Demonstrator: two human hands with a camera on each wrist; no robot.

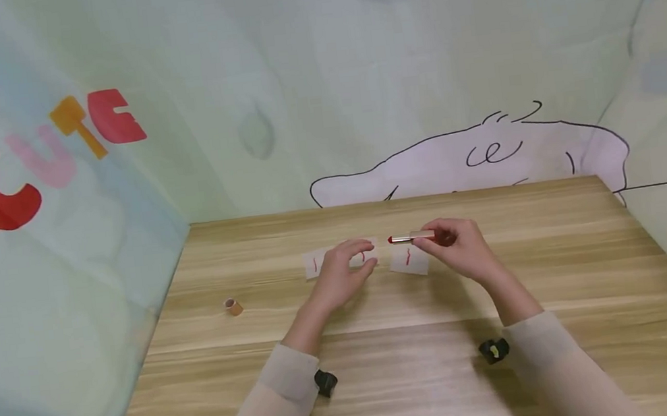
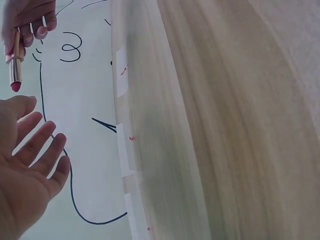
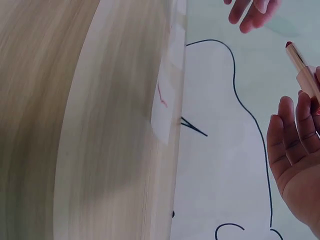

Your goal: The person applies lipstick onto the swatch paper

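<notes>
My right hand (image 1: pixel 459 243) pinches a lipstick (image 1: pixel 412 236) by its base, held level over the table with the red tip pointing left. In the right wrist view the lipstick (image 3: pixel 298 60) shows its bare red bullet and metallic tube. Facing that tip, my left hand (image 1: pixel 343 273) is empty, its fingers loosely bent and spread. The left wrist view shows the left palm (image 2: pixel 25 175) just below the lipstick (image 2: pixel 16 75). Under the hands lie white paper pieces with red strokes: a right one (image 1: pixel 410 261), a middle one (image 1: pixel 369 256) partly covered by the left hand, and a left one (image 1: pixel 313 264).
A small orange-brown cap (image 1: pixel 233 306) with an open end lies on the left of the wooden table (image 1: pixel 388 378). Behind the table rises a backdrop (image 1: pixel 322 101) with cartoon drawings, and colored letters stand out on its left side.
</notes>
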